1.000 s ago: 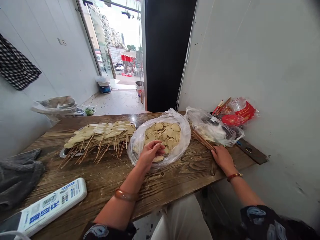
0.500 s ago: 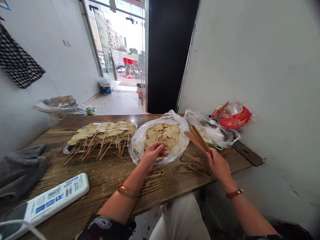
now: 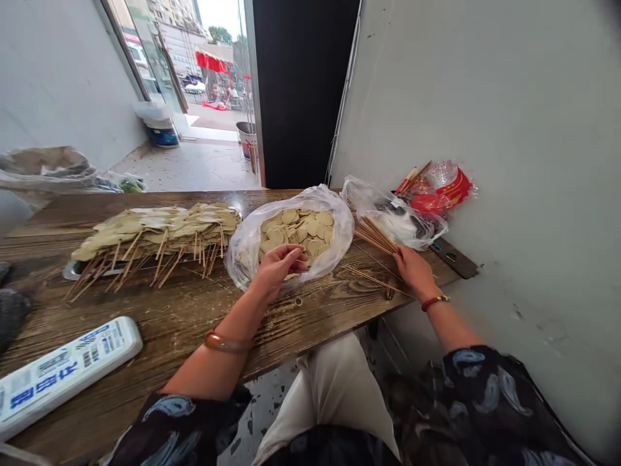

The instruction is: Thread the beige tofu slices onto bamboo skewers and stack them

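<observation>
Bench (image 3: 179, 336): brown, strongly grained wood, marked with pale scuffs; its right end met the wall (image 3: 524, 162) and its near edge ran above the person's light trousers (image 3: 339, 382).
Bench, left: a tray (image 3: 72, 272) bore a stack (image 3: 160, 226) of pale skewered pieces, stick ends jutting toward the person; nearer lay a white device (image 3: 72, 366) with blue lettering.
Bench, middle: the discs (image 3: 297, 226) lay heaped in an open, see-through bag (image 3: 343, 223).
Bench, right: a few loose sticks (image 3: 373, 279) lay on the wood; farther back sat a second bag (image 3: 383, 217) and a red packet (image 3: 453, 191).
Room: a black panel (image 3: 301, 90) stood beside the doorway (image 3: 208, 133), a blue bucket (image 3: 162, 133) and a pale bucket (image 3: 246, 142) on the floor (image 3: 189, 168) near it.
Left hand (image 3: 276, 265): over the near discs, fingers curled, thumb close to the forefinger; whether they gripped a disc could not be told.
Right hand (image 3: 412, 268): fingers closed round the fanned sticks (image 3: 376, 234), beside the bag.
Hidden: the left hand covered some discs; the stack covered most of the tray.
Cut off: the device and a grey cloth (image 3: 12, 314) ran out at the left edge.
Hard to make out: the second bag's contents, and a dark flat object (image 3: 456, 259) at the bench's end.
</observation>
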Motion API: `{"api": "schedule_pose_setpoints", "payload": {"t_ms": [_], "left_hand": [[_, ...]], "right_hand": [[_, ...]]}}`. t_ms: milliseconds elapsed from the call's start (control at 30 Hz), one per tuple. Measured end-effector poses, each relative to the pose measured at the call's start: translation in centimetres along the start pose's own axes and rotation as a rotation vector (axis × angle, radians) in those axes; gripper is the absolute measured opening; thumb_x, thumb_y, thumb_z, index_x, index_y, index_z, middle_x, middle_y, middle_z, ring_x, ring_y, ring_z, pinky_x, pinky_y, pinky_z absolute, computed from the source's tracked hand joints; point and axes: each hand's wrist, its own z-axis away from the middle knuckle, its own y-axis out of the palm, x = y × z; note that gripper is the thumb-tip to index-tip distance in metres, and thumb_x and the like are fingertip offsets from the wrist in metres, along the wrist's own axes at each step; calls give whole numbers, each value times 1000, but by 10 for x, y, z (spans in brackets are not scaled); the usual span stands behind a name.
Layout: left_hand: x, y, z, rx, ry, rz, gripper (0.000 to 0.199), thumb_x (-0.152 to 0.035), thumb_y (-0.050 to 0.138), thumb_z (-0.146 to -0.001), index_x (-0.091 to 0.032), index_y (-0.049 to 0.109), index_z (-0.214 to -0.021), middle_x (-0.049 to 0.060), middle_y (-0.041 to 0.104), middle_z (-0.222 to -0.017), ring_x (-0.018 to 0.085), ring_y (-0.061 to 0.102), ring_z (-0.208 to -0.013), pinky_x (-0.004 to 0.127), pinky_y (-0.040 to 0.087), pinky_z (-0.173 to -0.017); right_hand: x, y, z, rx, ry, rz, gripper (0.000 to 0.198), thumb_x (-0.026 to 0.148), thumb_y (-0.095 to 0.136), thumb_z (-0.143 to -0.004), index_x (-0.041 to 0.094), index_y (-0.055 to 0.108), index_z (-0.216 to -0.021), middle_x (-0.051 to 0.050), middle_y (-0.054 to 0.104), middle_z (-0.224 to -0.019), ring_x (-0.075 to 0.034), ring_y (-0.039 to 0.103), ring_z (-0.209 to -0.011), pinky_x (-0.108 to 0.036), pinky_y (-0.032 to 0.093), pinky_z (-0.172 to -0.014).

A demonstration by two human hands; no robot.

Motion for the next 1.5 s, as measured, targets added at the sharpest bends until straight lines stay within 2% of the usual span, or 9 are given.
{"api": "schedule_pose_setpoints", "payload": {"t_ms": [167, 267, 367, 567, 733, 900, 1033, 1200, 1500], "left_hand": [[-1, 2, 0, -15, 2, -37, 42, -42, 75, -66, -12, 64, -92, 5, 69, -76, 11, 63, -60, 23, 51, -60], [-1, 3, -1, -11, -6, -56, 39, -40, 75, -66, -12, 64, -91, 5, 69, -76, 11, 63, -59, 24, 52, -59], [-1, 4, -4, -9, -4, -68, 35, -37, 74, -67, -13, 63, -90, 5, 69, -76, 12, 64, -60, 25, 53, -59], [-6, 9, -6, -44, -16, -107, 20, -30, 70, -74, -16, 64, -86, 3, 69, -74, 12, 63, -59, 26, 53, -58], [-2, 7, -9, -54, -22, -156, 13, -28, 66, -79, -18, 66, -87, 1, 70, -73, 13, 64, -60, 26, 54, -59], [-1, 6, -10, -55, -21, -158, 17, -30, 69, -75, -17, 66, -86, 2, 70, -73, 12, 63, -58, 23, 53, -55], [-6, 7, -7, -39, -33, -147, 21, -29, 71, -72, -15, 66, -87, 3, 70, -73, 12, 64, -59, 22, 53, -56], [-9, 6, -5, -27, 10, -136, 22, -29, 71, -73, -15, 66, -89, 4, 70, -76, 12, 65, -60, 22, 54, -56], [-7, 5, -2, -52, 39, -140, 29, -33, 72, -71, -13, 63, -90, 4, 69, -76, 11, 64, -59, 24, 54, -59]], "right_hand": [[-4, 8, 4, 19, -89, -51, 34, 26, 40, -96, 14, 58, -122, -16, 65, -113, -27, 58, -105, -38, 44, -88], [1, 18, 20, 82, -184, -124, 43, 42, 46, -94, 16, 55, -128, -13, 60, -125, -26, 54, -114, -37, 42, -95], [1, 29, 38, 45, -211, -238, 57, 50, 52, -89, 11, 52, -131, -18, 55, -131, -31, 48, -121, -43, 40, -98], [-4, 28, 50, 30, -220, -493, 27, 25, 44, -95, 16, 65, -110, -9, 63, -95, -22, 58, -92, -33, 45, -81], [2, 17, 39, 146, -145, -323, 23, 20, 43, -95, 14, 61, -107, -10, 59, -100, -21, 55, -93, -29, 41, -80], [14, 10, 30, 166, -64, -204, 20, 30, 44, -97, 19, 56, -109, -9, 58, -108, -20, 57, -91, -27, 41, -72], [20, 4, 20, 294, -17, -136, 20, 34, 46, -96, 19, 59, -103, -9, 61, -106, -20, 59, -94, -27, 44, -75], [29, -3, 9, 354, -11, -48, 24, 24, 42, -95, 12, 62, -101, -15, 64, -103, -24, 62, -95, -30, 46, -76], [26, -26, 41, 372, -31, 56, 16, 21, 46, -93, 12, 59, -97, -15, 66, -97, -23, 65, -87, -28, 45, -66]]}}
